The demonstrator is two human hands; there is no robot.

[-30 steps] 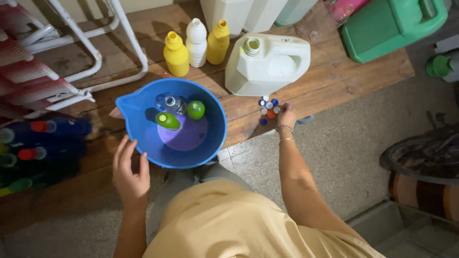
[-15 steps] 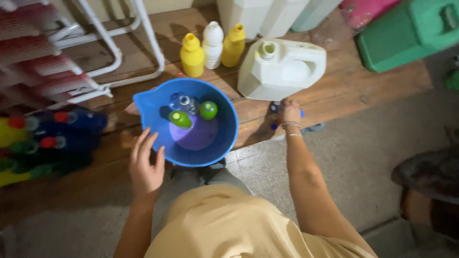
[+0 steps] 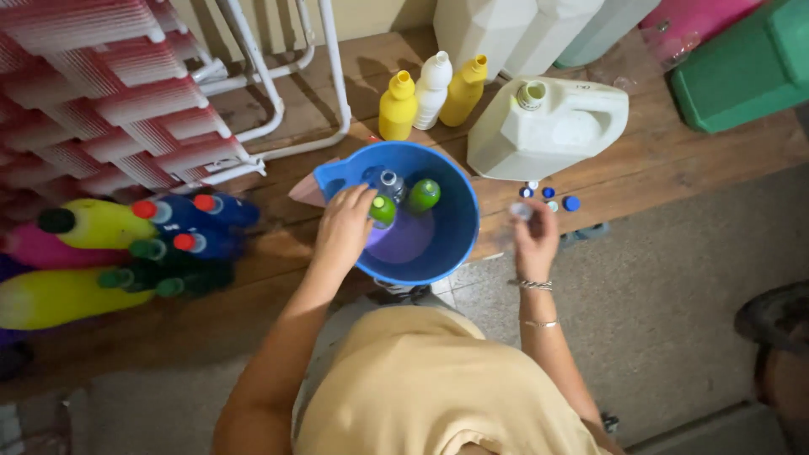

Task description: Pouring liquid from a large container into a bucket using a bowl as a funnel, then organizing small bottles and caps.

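Note:
A blue basin (image 3: 455,244) stands on a wooden platform and holds purple liquid with small bottles in it, two of them green (image 3: 424,195) and one clear (image 3: 389,182). My left hand (image 3: 344,227) reaches into the basin, its fingers on the nearer green bottle (image 3: 383,211). My right hand (image 3: 533,236) hovers right of the basin and pinches a small pale cap (image 3: 521,211). Several loose caps (image 3: 549,195), blue and white, lie just beyond it on the wood.
A large white jug (image 3: 548,126) lies on its side behind the caps. Two yellow bottles and a white bottle (image 3: 431,91) stand behind the basin. Filled coloured bottles (image 3: 126,244) lie stacked at left beneath a white rack (image 3: 278,93). A green container (image 3: 742,67) sits at the far right.
My left hand has moved from beside the basin into it, onto a green bottle. My right hand has lifted from the pile of caps with one cap between its fingers.

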